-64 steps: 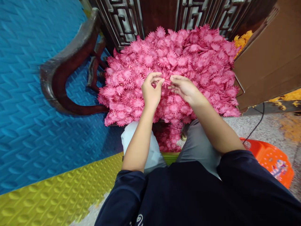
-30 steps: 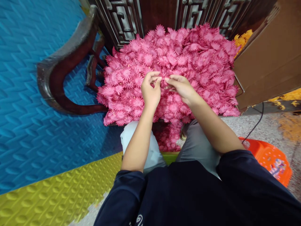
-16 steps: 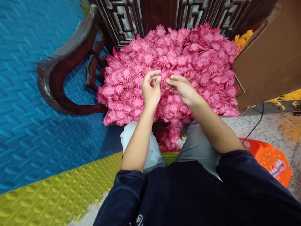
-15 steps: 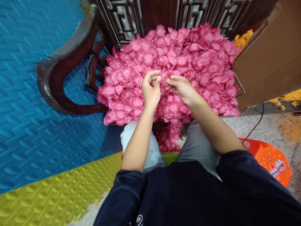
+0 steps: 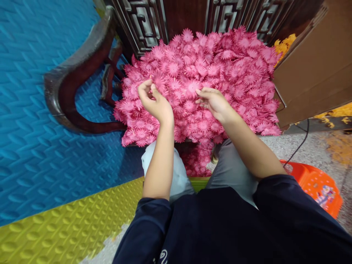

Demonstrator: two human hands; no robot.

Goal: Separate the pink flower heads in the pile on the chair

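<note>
A big heap of pink artificial flowers (image 5: 242, 84) with thin, pointed petals lies before me. My right hand (image 5: 213, 102) hovers over its middle, thumb and index finger pinched at the edge of a paler pink flower (image 5: 193, 88). To the left, above the heap, my left hand (image 5: 155, 101) is bent at the wrist with thumb and index finger nearly together. A blurred pink flower (image 5: 158, 81) shows right beside that thumb; whether the fingers grip it or something smaller is unclear.
Dark carved wood furniture (image 5: 185, 18) backs the heap, with a curved armrest (image 5: 63, 91) on the left. At right stand a brown cardboard box (image 5: 313, 69) and an orange plastic stool (image 5: 316, 187). Blue matting (image 5: 27, 146) covers the left floor.
My left hand has moved left, away from my right hand; the two were fingertip to fingertip before. The right hand stays nearly in place, and a pale flower now shows at its fingertips.
</note>
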